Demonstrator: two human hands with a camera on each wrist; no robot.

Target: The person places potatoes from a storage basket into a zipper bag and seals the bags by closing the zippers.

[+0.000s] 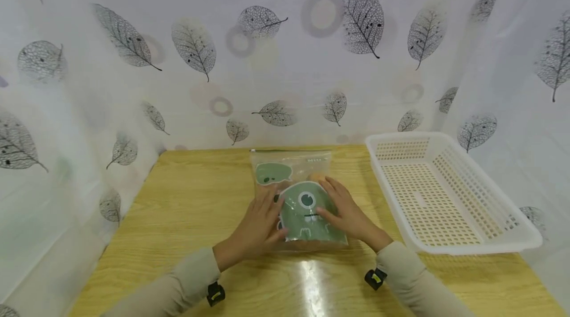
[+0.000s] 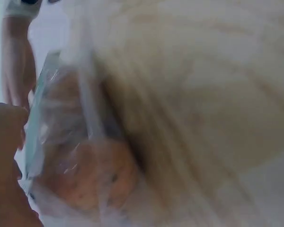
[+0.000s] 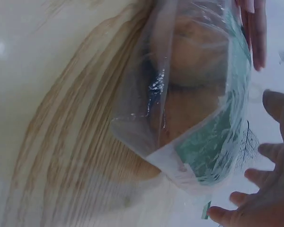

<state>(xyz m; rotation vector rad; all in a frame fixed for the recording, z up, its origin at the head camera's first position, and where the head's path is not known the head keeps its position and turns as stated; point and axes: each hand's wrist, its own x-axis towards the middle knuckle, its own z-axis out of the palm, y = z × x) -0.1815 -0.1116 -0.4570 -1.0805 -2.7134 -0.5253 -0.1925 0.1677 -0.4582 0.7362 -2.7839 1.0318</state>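
Observation:
A clear zip bag printed with a green one-eyed monster lies flat on the wooden table, its zip end pointing away. Round orange-brown things fill it; through the plastic I cannot tell their kind. My left hand lies at the bag's left side, fingers fairly straight over the print. On the opposite side, my right hand has its fingers spread, with the fingertips over the bag's upper right part. Neither hand's fingers curl round the bag. The left wrist view is blurred and shows the bag's near end.
A white perforated plastic basket stands at the right of the wooden table. Behind and at both sides hangs a pale curtain with leaf prints. Each wrist carries a small black device.

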